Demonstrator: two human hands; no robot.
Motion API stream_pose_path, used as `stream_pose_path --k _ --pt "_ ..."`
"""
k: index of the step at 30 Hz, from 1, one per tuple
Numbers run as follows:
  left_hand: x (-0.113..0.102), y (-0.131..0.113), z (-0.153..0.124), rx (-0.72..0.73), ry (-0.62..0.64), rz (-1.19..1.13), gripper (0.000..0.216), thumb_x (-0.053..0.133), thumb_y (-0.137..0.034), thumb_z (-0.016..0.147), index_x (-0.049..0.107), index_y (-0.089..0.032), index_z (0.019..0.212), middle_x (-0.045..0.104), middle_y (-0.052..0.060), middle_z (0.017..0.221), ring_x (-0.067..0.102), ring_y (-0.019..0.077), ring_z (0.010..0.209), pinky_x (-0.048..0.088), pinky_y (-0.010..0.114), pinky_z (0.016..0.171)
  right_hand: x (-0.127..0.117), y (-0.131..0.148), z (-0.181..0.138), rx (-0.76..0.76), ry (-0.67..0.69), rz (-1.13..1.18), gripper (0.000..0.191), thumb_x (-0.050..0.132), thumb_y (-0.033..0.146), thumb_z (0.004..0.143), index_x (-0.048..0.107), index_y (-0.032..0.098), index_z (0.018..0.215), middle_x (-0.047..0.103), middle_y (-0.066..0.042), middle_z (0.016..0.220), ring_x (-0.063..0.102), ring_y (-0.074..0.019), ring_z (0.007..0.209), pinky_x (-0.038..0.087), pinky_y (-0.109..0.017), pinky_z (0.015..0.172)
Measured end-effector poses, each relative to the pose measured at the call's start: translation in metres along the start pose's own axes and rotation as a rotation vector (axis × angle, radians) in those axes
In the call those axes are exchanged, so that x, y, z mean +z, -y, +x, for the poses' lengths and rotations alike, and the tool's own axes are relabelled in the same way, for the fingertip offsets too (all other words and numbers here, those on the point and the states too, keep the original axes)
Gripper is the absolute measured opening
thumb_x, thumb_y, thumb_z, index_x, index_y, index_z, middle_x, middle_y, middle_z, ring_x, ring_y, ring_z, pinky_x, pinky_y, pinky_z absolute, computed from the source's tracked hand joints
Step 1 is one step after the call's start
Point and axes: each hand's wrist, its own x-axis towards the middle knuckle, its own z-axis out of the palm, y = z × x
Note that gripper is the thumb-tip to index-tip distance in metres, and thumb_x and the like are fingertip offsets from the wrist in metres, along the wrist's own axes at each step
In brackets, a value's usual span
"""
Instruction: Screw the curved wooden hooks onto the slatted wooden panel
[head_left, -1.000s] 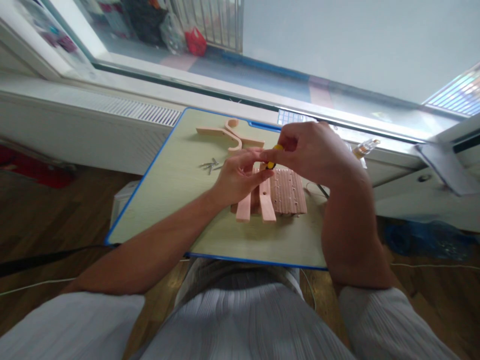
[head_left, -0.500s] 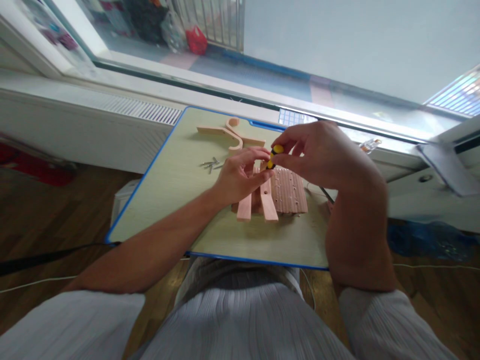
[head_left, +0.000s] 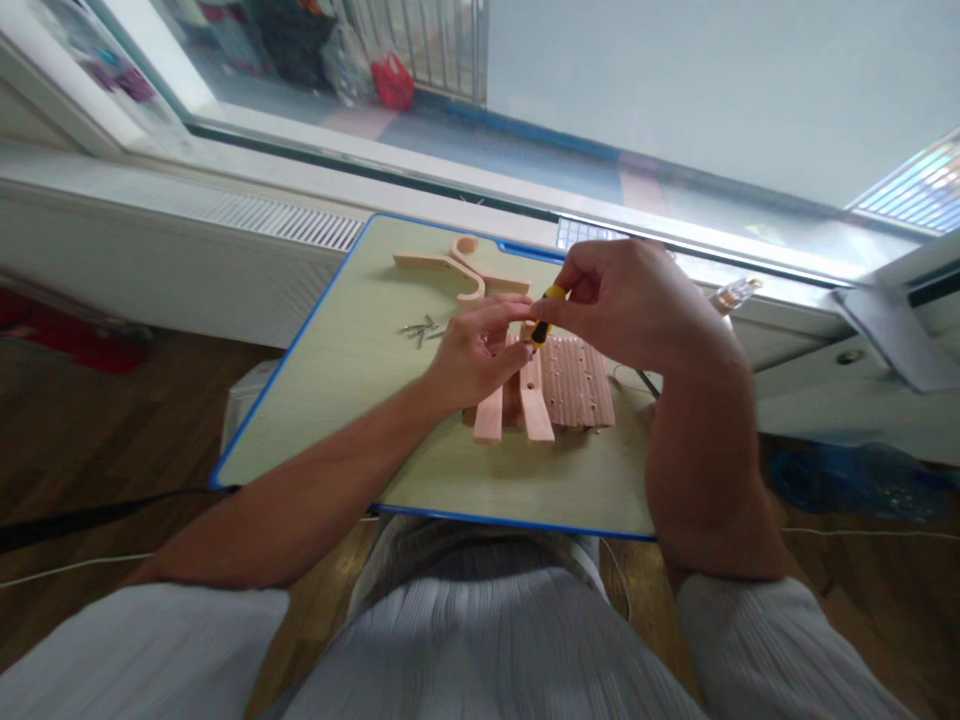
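Pinched in my right hand (head_left: 619, 295) is a short screwdriver (head_left: 540, 333) with a yellow and black handle, tilted over the wooden pieces. The thumb and forefinger of my left hand (head_left: 480, 350) close around its lower end; the tip and whatever sits under it are hidden. Below my hands, two pale wooden strips with angled ends, a left strip (head_left: 489, 418) and a right strip (head_left: 537, 412) with a dark hole, lie on or against a ribbed brown panel (head_left: 577, 385) dotted with small holes. Several loose screws (head_left: 422, 330) lie left of my left hand.
Two curved wooden hooks, one with a long arm (head_left: 424, 261), rest at the back of the small blue-edged table (head_left: 300, 400). A radiator grille (head_left: 285, 218) and window frame border its far side. A clear-handled tool (head_left: 735, 294) lies on the sill at right.
My right hand has turned around the screwdriver handle, its wrist and forearm shifting left. The handle has tilted slightly. My left hand stays nearly in place.
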Motion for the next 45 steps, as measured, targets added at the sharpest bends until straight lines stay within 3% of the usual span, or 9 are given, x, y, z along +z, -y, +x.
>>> stream_pose_path --k 7,12,16,21,28,34,41,45 --pt "0.001 -0.004 0.002 0.012 -0.011 -0.011 0.028 0.09 -0.036 0.092 0.086 -0.026 0.118 0.084 0.01 0.134 0.079 0.027 0.122 0.067 0.043 0.101 0.004 -0.001 0.003 0.017 -0.028 -0.021 0.029 0.081 0.047 0.091 0.07 0.025 0.078 0.068 -0.003 0.073 0.056 -0.019 0.069 0.035 -0.039 0.066" --pt "0.005 0.001 0.004 0.016 -0.038 -0.06 0.03 0.095 -0.04 0.09 0.087 -0.027 0.116 0.086 0.009 0.127 0.08 0.027 0.118 0.067 0.043 0.099 0.005 -0.001 0.004 0.011 -0.022 -0.023 0.032 0.08 0.053 0.093 0.074 0.024 0.082 0.069 -0.004 0.074 0.059 -0.0205 0.072 0.04 -0.038 0.069" --pt "0.006 0.005 0.003 0.006 -0.048 -0.085 0.03 0.094 -0.042 0.091 0.086 -0.028 0.117 0.085 0.008 0.127 0.079 0.0264 0.119 0.067 0.045 0.101 0.0 -0.004 0.001 -0.049 0.005 0.059 0.025 0.082 0.049 0.092 0.083 0.025 0.099 0.081 -0.004 0.091 0.069 -0.0215 0.078 0.048 -0.038 0.072" --pt "0.006 0.002 0.003 0.03 -0.071 -0.095 0.027 0.095 -0.04 0.09 0.087 -0.026 0.112 0.085 0.011 0.129 0.08 0.0274 0.119 0.067 0.047 0.102 -0.005 -0.006 -0.002 -0.172 0.057 0.142 0.031 0.077 0.033 0.092 0.088 0.025 0.12 0.087 -0.005 0.106 0.075 -0.0222 0.086 0.056 -0.038 0.081" --pt "0.004 0.0 0.002 0.038 -0.04 -0.011 0.022 0.092 -0.031 0.09 0.087 -0.024 0.11 0.085 0.011 0.13 0.08 0.0262 0.12 0.064 0.047 0.109 -0.005 -0.003 -0.002 -0.137 0.057 0.085 0.025 0.076 0.03 0.087 0.088 0.025 0.108 0.084 -0.003 0.092 0.075 -0.0223 0.084 0.054 -0.038 0.081" --pt "0.002 -0.002 0.002 0.048 -0.02 0.017 0.024 0.091 -0.026 0.089 0.086 -0.025 0.113 0.085 0.009 0.129 0.08 0.025 0.119 0.062 0.046 0.113 -0.003 -0.004 -0.003 -0.053 -0.007 -0.006 0.015 0.078 0.038 0.087 0.082 0.024 0.093 0.08 -0.004 0.083 0.068 -0.0218 0.074 0.046 -0.039 0.069" --pt "0.003 0.001 0.001 0.028 -0.039 0.024 0.025 0.094 -0.028 0.086 0.086 -0.025 0.109 0.084 0.009 0.128 0.079 0.0256 0.118 0.064 0.045 0.106 0.004 -0.002 0.004 0.036 -0.032 -0.077 0.031 0.081 0.052 0.089 0.074 0.024 0.079 0.068 -0.005 0.071 0.059 -0.0219 0.073 0.043 -0.039 0.069" --pt "0.005 0.006 0.001 0.023 -0.07 -0.02 0.025 0.098 -0.035 0.084 0.086 -0.026 0.104 0.085 0.009 0.119 0.079 0.0255 0.111 0.067 0.044 0.096 0.011 -0.003 0.009 0.034 -0.014 -0.043 0.035 0.08 0.058 0.092 0.075 0.025 0.081 0.063 -0.004 0.071 0.058 -0.0231 0.075 0.046 -0.041 0.075"
